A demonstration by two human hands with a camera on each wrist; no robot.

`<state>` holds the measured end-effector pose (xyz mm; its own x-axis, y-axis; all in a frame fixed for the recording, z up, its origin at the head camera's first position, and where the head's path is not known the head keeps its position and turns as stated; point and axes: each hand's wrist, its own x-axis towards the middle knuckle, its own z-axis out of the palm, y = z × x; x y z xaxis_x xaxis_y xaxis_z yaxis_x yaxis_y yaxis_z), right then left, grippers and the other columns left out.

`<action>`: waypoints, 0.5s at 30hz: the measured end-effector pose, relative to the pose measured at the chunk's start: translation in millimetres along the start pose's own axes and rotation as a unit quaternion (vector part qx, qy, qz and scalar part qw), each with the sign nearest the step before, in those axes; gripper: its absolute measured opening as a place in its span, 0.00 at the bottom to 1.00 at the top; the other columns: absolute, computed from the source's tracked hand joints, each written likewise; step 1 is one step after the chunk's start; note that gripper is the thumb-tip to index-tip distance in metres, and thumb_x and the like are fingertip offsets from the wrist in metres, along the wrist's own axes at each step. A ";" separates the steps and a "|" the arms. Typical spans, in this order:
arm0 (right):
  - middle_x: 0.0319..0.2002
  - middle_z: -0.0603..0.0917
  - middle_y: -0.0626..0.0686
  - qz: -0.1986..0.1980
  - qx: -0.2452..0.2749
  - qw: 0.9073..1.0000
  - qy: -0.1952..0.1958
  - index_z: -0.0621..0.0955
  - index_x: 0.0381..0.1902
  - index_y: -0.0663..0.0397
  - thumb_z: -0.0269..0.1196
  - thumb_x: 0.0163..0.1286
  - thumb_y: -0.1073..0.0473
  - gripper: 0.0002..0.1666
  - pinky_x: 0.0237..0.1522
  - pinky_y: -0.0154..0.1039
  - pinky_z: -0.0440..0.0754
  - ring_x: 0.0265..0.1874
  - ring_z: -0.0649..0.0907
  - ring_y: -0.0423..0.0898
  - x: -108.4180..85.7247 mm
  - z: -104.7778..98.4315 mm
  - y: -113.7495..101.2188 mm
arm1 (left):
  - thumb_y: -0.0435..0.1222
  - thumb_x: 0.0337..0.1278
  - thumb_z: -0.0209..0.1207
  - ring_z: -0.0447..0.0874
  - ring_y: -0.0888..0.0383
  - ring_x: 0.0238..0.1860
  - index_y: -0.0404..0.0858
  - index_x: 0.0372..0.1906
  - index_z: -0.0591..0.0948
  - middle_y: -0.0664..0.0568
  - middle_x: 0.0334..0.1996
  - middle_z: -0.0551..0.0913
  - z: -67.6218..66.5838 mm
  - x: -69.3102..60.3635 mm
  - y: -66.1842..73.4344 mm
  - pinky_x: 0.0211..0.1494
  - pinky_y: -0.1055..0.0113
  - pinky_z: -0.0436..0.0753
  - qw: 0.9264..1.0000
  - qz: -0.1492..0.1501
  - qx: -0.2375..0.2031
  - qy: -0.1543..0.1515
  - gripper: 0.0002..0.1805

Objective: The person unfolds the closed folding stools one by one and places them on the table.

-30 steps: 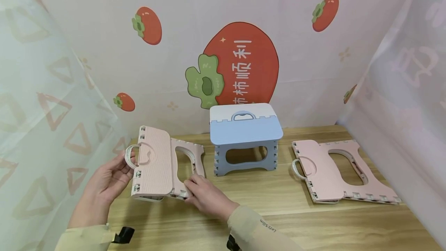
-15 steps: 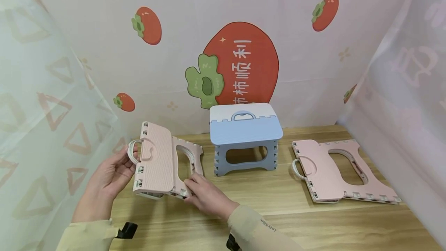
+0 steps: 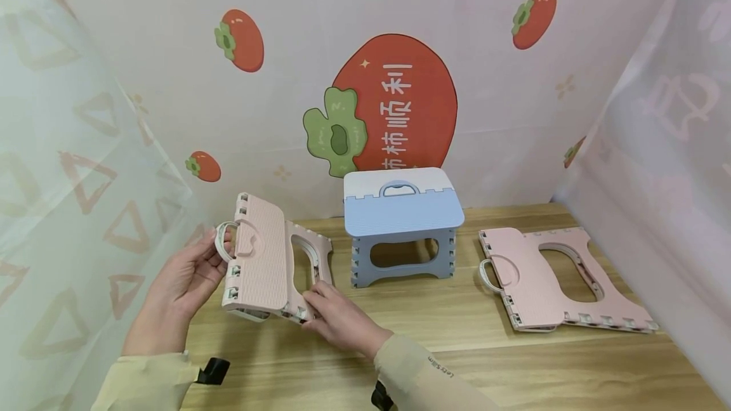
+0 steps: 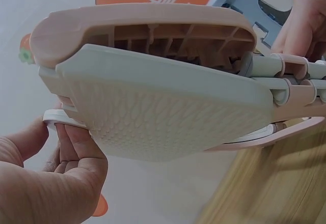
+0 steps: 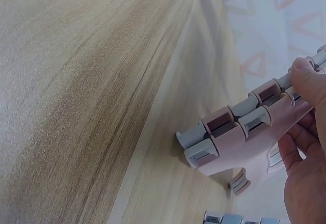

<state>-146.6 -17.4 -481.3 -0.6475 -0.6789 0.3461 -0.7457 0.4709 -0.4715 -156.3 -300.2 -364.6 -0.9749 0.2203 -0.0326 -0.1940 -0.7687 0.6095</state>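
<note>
Slanting pink stool, handle in left hand

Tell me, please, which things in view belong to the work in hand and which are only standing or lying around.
In the work:
tilted pink stool, gripped by the right hand
its white handle, pinched by the left hand

Apparently just around, untouched:
blue stool, standing unfolded
other pink stool, lying folded

Behind the wood-grain worktop rises a creased white backdrop printed with a large red persimmon bearing white Chinese characters, smaller persimmons scattered around it. A pale left-hand sheet with triangle outlines and a pale right-hand sheet flank it. The light is soft.
</note>
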 end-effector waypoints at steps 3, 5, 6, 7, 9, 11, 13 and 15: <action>0.42 0.70 0.43 0.003 0.003 1.000 -0.001 0.76 0.48 0.49 0.69 0.70 0.52 0.16 0.39 0.23 0.71 0.38 0.69 0.35 0.0 -0.5 0.3 | 0.29 0.80 0.46 0.86 0.50 0.45 0.26 0.54 0.81 0.39 0.44 0.86 3.0 1.5 -0.1 0.50 0.64 0.86 1.000 0.001 0.004 -0.002 0.15; 0.43 0.71 0.43 0.007 0.008 1.000 -0.003 0.76 0.48 0.49 0.69 0.70 0.52 0.15 0.39 0.23 0.71 0.38 0.69 0.35 0.1 -0.8 0.4 | 0.29 0.80 0.46 0.86 0.50 0.45 0.26 0.54 0.81 0.39 0.44 0.86 4.9 2.6 -0.1 0.50 0.64 0.86 1.000 0.003 0.009 -0.006 0.15; 0.43 0.70 0.43 0.008 0.010 1.000 -0.003 0.76 0.47 0.49 0.69 0.70 0.52 0.15 0.39 0.23 0.71 0.38 0.69 0.35 0.2 -1.0 0.5 | 0.29 0.80 0.46 0.86 0.50 0.45 0.26 0.54 0.80 0.39 0.44 0.86 5.9 3.1 -0.1 0.50 0.64 0.87 1.000 0.004 0.011 -0.007 0.15; 0.43 0.70 0.43 0.010 0.013 1.000 -0.003 0.75 0.46 0.48 0.69 0.70 0.53 0.14 0.39 0.23 0.71 0.38 0.69 0.35 0.3 -1.1 0.5 | 0.29 0.80 0.45 0.86 0.50 0.45 0.25 0.54 0.80 0.39 0.44 0.86 6.8 3.7 -0.1 0.50 0.64 0.86 1.000 0.004 0.013 -0.010 0.15; 0.42 0.70 0.43 0.012 0.017 1.000 -0.003 0.75 0.44 0.47 0.69 0.70 0.53 0.14 0.39 0.24 0.71 0.38 0.69 0.35 0.4 -1.3 0.6 | 0.29 0.80 0.45 0.86 0.50 0.45 0.25 0.54 0.80 0.39 0.44 0.86 8.6 5.1 0.0 0.50 0.64 0.87 1.000 0.006 0.019 -0.012 0.15; 0.42 0.70 0.43 0.015 0.020 1.000 -0.001 0.74 0.42 0.47 0.69 0.70 0.53 0.14 0.39 0.24 0.71 0.38 0.69 0.35 0.4 -1.2 0.7 | 0.29 0.80 0.46 0.86 0.50 0.44 0.25 0.53 0.81 0.39 0.43 0.87 10.7 6.8 0.0 0.49 0.65 0.86 0.999 0.009 0.029 -0.010 0.15; 0.42 0.69 0.43 0.018 0.024 1.000 -0.001 0.73 0.41 0.47 0.69 0.71 0.52 0.14 0.39 0.24 0.71 0.38 0.69 0.36 0.2 -0.7 0.8 | 0.29 0.80 0.46 0.86 0.51 0.44 0.25 0.52 0.82 0.40 0.43 0.87 12.8 8.6 0.0 0.49 0.65 0.86 0.999 0.011 0.038 -0.008 0.15; 0.43 0.69 0.43 0.022 0.027 0.999 0.000 0.73 0.40 0.47 0.68 0.71 0.52 0.14 0.38 0.24 0.71 0.37 0.69 0.36 0.0 -0.2 0.9 | 0.29 0.79 0.47 0.87 0.51 0.43 0.26 0.51 0.82 0.40 0.43 0.87 15.0 10.2 -0.1 0.49 0.65 0.87 0.999 0.012 0.043 -0.006 0.15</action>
<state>-147.4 -16.8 -481.6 -0.6796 -0.6586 0.3232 -0.7068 0.4699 -0.5288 -164.5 -288.8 -353.1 -0.9779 0.2088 -0.0080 -0.1594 -0.7203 0.6751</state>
